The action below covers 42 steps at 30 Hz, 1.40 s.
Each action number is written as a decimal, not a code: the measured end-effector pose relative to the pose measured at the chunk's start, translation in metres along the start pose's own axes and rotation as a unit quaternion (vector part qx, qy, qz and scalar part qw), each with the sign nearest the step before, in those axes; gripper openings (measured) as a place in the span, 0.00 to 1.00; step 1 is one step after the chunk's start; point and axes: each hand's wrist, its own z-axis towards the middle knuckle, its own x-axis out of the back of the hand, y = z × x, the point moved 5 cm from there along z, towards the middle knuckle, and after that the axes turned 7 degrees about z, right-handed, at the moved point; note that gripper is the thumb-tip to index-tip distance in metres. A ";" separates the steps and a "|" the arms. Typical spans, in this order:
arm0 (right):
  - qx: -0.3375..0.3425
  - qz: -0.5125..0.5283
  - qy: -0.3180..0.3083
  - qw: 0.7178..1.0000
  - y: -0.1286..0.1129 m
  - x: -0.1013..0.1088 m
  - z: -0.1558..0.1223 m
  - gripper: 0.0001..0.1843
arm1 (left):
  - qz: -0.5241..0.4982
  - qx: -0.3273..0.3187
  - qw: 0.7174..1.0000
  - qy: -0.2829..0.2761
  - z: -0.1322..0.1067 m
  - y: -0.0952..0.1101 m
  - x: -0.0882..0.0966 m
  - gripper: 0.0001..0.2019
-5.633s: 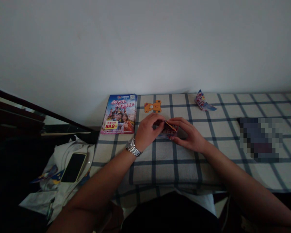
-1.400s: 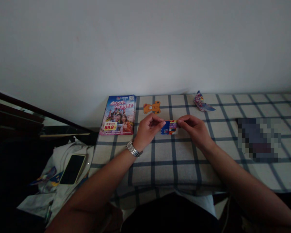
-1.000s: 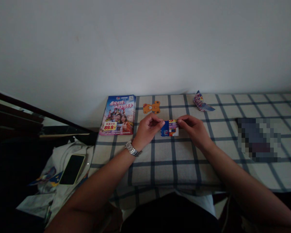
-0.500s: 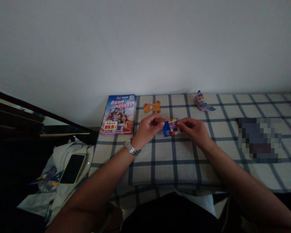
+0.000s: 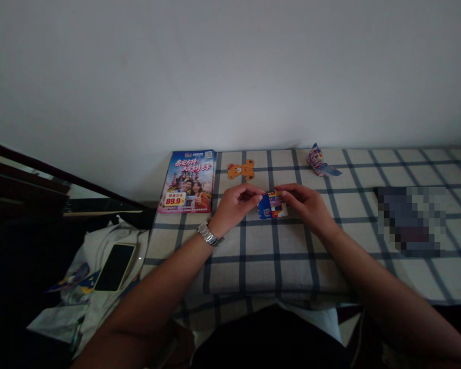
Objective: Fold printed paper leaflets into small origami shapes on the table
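Between both hands is a small folded piece of printed paper (image 5: pixel 268 209), blue on its left part with red, yellow and white print on the right. My left hand (image 5: pixel 238 203), with a metal watch (image 5: pixel 210 233) on the wrist, pinches the paper's upper left edge between thumb and fingers. My right hand (image 5: pixel 305 204) has the upper right edge in a like pinch. Just beyond the hands lies a flat orange bear cutout (image 5: pixel 241 169). A crumpled printed paper (image 5: pixel 320 161) sits farther back on the right.
A stack of printed flyers (image 5: pixel 187 182) lies at the left end of the checked cloth (image 5: pixel 246 266), against the wall (image 5: pixel 253 72). Lower left, a phone (image 5: pixel 115 267) rests on a white bag (image 5: pixel 67 324). A dark, pixelated item (image 5: pixel 411 220) is on the right.
My right hand has shifted slightly left and up along the folded paper's edge. More of the paper's right part shows, and it sits a little lower. My left hand stays nearly still.
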 end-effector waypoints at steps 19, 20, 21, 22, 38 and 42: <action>0.005 -0.024 0.041 0.999 0.004 0.005 -0.002 0.18 | -0.006 0.019 1.000 0.009 -0.001 -0.003 -0.003 0.13; 0.002 -0.021 0.038 0.999 0.005 0.005 -0.002 0.18 | -0.010 0.022 1.000 0.008 -0.001 -0.003 -0.003 0.13; 0.000 -0.020 0.035 0.999 0.005 0.005 -0.002 0.18 | -0.015 0.024 1.000 0.007 -0.001 -0.004 -0.003 0.13; -0.002 -0.022 0.032 0.999 0.006 0.004 -0.002 0.19 | -0.021 0.025 0.999 0.007 -0.001 -0.004 -0.002 0.13; 0.004 -0.082 -0.003 0.997 -0.003 0.001 -0.002 0.20 | -0.026 0.023 0.999 0.010 -0.001 -0.002 -0.003 0.11; 0.005 -0.099 -0.034 0.995 -0.002 0.000 -0.002 0.20 | 0.031 0.016 0.999 -0.020 -0.001 0.001 -0.004 0.08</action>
